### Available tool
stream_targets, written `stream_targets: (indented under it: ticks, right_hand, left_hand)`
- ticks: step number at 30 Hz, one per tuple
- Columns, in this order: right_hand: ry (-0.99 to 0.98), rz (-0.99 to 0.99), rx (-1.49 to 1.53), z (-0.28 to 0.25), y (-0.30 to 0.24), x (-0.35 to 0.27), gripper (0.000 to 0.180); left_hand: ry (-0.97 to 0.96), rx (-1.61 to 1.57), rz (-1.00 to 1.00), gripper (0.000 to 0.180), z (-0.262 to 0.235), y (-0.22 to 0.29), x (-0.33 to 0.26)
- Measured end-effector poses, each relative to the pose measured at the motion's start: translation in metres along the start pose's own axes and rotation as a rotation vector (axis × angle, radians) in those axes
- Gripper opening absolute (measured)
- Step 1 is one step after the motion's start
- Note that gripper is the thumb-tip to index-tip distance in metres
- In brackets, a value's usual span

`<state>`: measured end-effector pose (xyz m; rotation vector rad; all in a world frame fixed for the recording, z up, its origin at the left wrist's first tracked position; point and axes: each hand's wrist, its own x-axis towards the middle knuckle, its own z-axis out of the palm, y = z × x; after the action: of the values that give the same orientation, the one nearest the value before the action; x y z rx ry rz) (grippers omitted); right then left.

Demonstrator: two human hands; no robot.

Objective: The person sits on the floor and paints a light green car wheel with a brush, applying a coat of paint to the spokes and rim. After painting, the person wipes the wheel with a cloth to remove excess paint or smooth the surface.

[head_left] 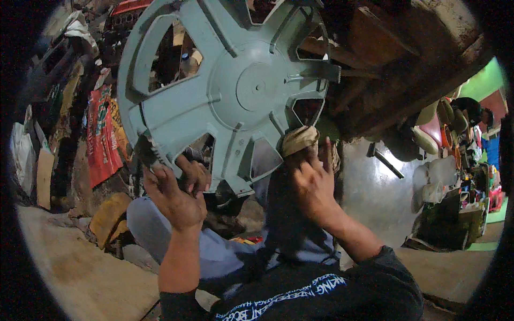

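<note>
A large pale grey-green wheel cover (251,88) with wide spokes and open slots is held up before me, its round hub facing me. Its lower left rim is in the grip of my left hand (182,198), with fingers curled around the edge and through a slot. At its lower right, my right hand (316,187) holds a bunched beige rag (301,140) against the cover's edge. The index finger of that hand points up along the cloth. Below the cover are my legs in blue-grey trousers (155,227).
A red printed sack (101,136) hangs among clutter at the left. Beside it lies a yellow curved piece (108,216). Dark wooden beams (385,101) overhang the right. Farther right, seats (425,140) hang above a crowded shelf (471,214).
</note>
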<state>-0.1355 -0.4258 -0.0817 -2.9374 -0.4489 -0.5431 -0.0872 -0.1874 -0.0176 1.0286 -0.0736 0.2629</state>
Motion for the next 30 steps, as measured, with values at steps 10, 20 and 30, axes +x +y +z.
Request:
stream_targets:
  ticks: [10,20,30]
  right_hand:
    - [-0.063,-0.071,0.168,-0.012,0.01,0.018,0.035]
    - [-0.086,-0.01,0.265,0.021,0.017,0.001,0.065]
    - [0.547,0.524,0.951,0.003,0.034,-0.001,0.025]
  left_hand:
    - [0.142,0.045,-0.014,0.023,-0.009,0.012,0.003]
    - [0.036,0.033,0.094,0.026,-0.008,0.009,-0.01]
    - [0.0,0.003,0.145,0.027,-0.009,0.007,-0.01]
